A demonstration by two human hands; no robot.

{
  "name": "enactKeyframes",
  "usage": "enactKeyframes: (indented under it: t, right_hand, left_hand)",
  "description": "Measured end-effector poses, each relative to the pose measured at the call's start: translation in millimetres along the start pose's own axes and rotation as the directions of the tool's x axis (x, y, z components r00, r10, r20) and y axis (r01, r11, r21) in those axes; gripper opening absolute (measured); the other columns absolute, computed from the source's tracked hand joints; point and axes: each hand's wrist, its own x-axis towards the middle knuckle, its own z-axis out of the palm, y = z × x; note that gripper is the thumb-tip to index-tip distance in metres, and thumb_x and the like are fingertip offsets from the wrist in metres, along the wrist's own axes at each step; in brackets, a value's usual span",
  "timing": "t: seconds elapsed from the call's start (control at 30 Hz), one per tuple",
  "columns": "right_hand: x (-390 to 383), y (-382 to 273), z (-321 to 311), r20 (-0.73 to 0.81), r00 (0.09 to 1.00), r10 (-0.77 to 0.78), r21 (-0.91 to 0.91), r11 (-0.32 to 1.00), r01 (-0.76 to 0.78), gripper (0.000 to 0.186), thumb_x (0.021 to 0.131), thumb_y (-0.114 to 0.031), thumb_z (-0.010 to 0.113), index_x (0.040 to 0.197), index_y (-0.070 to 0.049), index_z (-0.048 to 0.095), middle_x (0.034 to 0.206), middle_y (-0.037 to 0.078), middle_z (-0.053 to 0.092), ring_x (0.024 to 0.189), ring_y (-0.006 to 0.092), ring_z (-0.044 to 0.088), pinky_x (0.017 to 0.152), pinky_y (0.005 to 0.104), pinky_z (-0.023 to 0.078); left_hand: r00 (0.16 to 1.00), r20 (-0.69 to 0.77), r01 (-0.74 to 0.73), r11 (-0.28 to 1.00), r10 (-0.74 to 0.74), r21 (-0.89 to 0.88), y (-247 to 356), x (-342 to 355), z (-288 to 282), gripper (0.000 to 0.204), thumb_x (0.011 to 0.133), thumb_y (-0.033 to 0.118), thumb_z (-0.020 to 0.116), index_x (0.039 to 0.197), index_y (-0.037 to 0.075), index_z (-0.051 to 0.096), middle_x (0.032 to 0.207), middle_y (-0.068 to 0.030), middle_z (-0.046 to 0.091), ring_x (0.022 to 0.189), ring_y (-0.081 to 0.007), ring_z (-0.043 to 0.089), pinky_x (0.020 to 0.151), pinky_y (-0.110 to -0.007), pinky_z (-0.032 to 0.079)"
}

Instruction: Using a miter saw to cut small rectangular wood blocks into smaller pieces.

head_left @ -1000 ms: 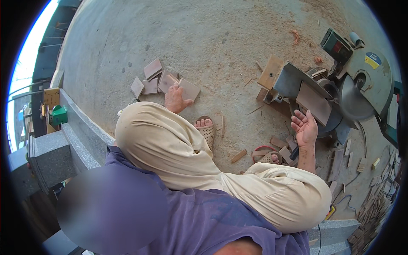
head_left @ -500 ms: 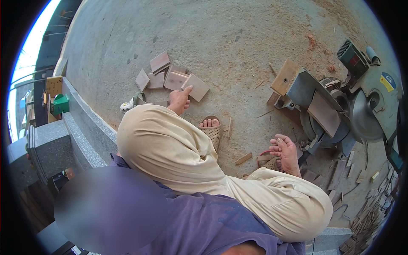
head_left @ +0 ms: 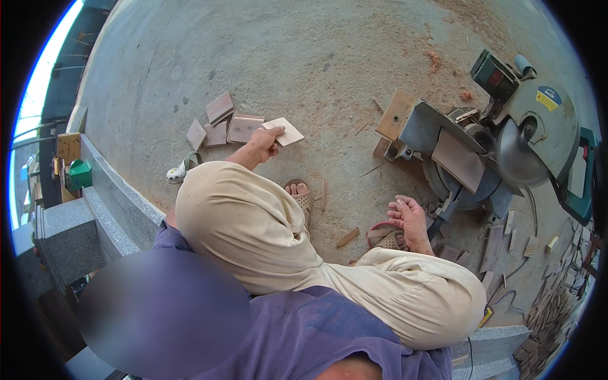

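A pale, flat wooden block point(head_left: 289, 130) is held in my left hand point(head_left: 263, 143), its thumb across the top and the fingers curled beneath. Just left of it on the floor lies a small pile of similar wooden blocks point(head_left: 240, 128), some overlapping. My right hand point(head_left: 410, 221) hangs empty beside my sandalled right foot point(head_left: 387, 237), fingers loosely bent and apart. To its right stands a miter saw point(head_left: 532, 133) with a wooden board point(head_left: 457, 160) lying on its table, close to the round blade point(head_left: 520, 155).
Wood offcuts point(head_left: 551, 323) cover the floor at the lower right. A loose wood strip point(head_left: 347, 237) lies between my feet. Sawdust is scattered on the concrete floor point(head_left: 285, 57). At the left runs a grey stone ledge point(head_left: 120, 190), with a green container point(head_left: 79, 174) beyond it.
My left hand has closed on the pale block and raised it off the pile. My right hand's fingers have curled slightly more. The whole view has shifted a little.
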Motion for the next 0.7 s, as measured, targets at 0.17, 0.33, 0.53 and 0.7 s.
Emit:
enactKeyframes:
  t: [0.17,0.33,0.53,0.7]
  right_hand:
    - [-9.9,-13.6,1.1,0.057,0.991,-0.124,-0.139,0.982,0.131,0.033,0.1,-0.021,0.067,0.127,-0.002,0.062,0.098,0.003,0.071,0.082,0.0089,0.065,0.068,0.0236,0.055]
    - [-17.1,-20.0,-2.5,0.015,0.97,-0.243,-0.165,0.956,0.243,0.032,0.1,-0.02,0.068,0.125,-0.001,0.063,0.093,0.001,0.068,0.08,0.0072,0.063,0.067,0.0222,0.052]
    - [-34.2,-14.3,-2.8,-0.088,0.896,-0.434,-0.083,0.9,0.428,0.026,0.1,-0.015,0.069,0.12,0.0,0.065,0.095,0.001,0.069,0.081,0.0059,0.061,0.069,0.0227,0.05]
    - [-55.1,-18.6,-21.7,-0.347,0.789,-0.508,-0.122,0.858,0.499,0.024,0.1,-0.014,0.068,0.118,0.001,0.067,0.093,0.002,0.071,0.082,0.0066,0.063,0.074,0.023,0.052]
  left_hand:
    - [0.812,0.583,-0.174,0.961,0.016,0.216,74.2,-59.9,12.3,0.018,0.095,0.017,0.074,0.108,0.007,0.068,0.082,-0.0037,0.069,0.065,-0.0119,0.066,0.053,-0.029,0.051]
    - [0.533,0.838,-0.394,0.841,-0.12,0.371,136.8,-100.2,67.1,0.028,0.092,0.013,0.076,0.116,0.0,0.068,0.1,-0.0104,0.073,0.085,-0.0165,0.071,0.073,-0.033,0.06]
    - [0.448,0.879,-0.236,0.927,-0.164,0.293,115.7,-114.5,145.9,0.03,0.095,0.011,0.073,0.122,-0.001,0.065,0.102,-0.0133,0.073,0.088,-0.0205,0.073,0.081,-0.037,0.062]
    - [0.459,0.888,-0.182,0.975,-0.03,0.127,53.9,-138.5,227.8,0.034,0.097,0.016,0.072,0.125,0.0,0.061,0.101,-0.014,0.072,0.087,-0.0205,0.074,0.085,-0.04,0.063]
